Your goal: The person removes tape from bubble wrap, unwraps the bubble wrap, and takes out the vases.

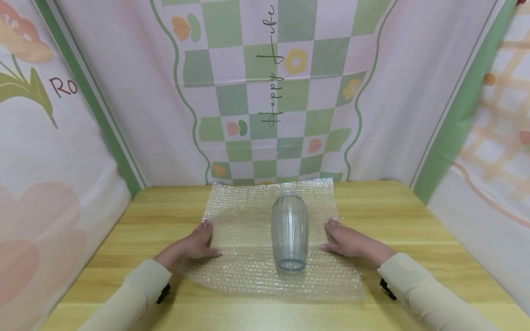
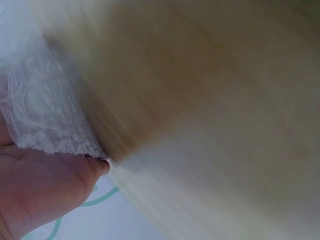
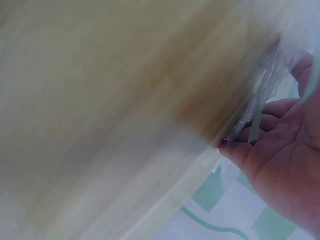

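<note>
A ribbed clear glass vase (image 1: 290, 230) lies on its side on a sheet of bubble wrap (image 1: 244, 269), its base toward me. At the wrap's left edge is my left hand (image 1: 198, 242), thumb and fingers spread apart. My right hand (image 1: 345, 237) touches the opposite edge, its thumb pointing at the vase but apart from it. In the left wrist view the wrap (image 2: 45, 110) lies against the left hand (image 2: 47, 187). The right wrist view has the wrap's edge along the fingers of the right hand (image 3: 280, 155); part of that hand is cut off.
The wooden table (image 1: 149, 216) extends on both sides of the wrap. A checked cloth backdrop (image 1: 273, 92) hangs behind its far edge, with printed side curtains (image 1: 62, 151) at left and right. Dark wrist devices (image 1: 387, 289) show below both cuffs.
</note>
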{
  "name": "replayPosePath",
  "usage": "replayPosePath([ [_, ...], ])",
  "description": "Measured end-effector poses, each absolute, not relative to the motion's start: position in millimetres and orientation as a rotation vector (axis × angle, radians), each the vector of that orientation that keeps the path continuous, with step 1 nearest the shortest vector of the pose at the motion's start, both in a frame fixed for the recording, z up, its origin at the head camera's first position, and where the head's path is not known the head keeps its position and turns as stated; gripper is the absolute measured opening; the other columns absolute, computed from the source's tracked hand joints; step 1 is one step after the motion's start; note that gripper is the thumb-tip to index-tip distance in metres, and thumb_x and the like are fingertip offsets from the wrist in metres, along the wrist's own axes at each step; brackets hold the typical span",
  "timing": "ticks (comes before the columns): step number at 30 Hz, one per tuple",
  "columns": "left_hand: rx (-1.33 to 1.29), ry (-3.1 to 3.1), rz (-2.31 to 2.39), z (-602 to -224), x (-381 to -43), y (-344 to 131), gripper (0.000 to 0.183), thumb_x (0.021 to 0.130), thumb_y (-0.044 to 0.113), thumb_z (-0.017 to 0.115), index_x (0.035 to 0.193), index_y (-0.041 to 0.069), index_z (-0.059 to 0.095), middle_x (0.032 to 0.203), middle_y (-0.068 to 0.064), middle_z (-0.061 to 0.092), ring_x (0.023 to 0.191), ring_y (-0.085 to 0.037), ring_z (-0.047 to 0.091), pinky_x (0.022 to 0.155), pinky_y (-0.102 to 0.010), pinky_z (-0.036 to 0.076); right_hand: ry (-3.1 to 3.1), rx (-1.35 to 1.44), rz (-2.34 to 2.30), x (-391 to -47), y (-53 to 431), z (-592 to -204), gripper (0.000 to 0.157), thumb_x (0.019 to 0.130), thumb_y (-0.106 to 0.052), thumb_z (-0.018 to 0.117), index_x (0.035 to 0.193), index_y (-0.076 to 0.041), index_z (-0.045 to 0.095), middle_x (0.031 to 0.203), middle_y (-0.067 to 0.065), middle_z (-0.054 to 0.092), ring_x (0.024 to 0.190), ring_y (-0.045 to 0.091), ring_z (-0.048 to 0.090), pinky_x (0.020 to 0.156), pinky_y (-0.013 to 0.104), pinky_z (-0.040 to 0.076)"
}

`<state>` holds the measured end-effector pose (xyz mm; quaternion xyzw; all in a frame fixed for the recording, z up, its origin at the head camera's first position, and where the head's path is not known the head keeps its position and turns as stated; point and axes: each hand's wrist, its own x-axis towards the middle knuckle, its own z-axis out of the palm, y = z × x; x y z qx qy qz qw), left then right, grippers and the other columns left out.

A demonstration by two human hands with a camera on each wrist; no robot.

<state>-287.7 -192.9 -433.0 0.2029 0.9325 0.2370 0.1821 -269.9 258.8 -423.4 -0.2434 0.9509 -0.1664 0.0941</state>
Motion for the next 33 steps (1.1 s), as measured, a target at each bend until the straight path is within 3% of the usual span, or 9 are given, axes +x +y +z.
replayPosePath([
  [33,0.529,2.634,0.660,-433.7,-287.1,-191.4,0.101,0.091,0.038,0.067,0.145,-0.019,0.004,0.152,-0.037,-0.008,0.141,-0.048,-0.004,0.115,-0.056,0.003,2.873,-0.717,-0.517,-268.7,257.1,-418.5,0.083,0.091,-0.036,0.067,0.135,0.025,0.032,0.140,0.046,0.025,0.132,0.057,0.025,0.110,0.061,0.021],
])
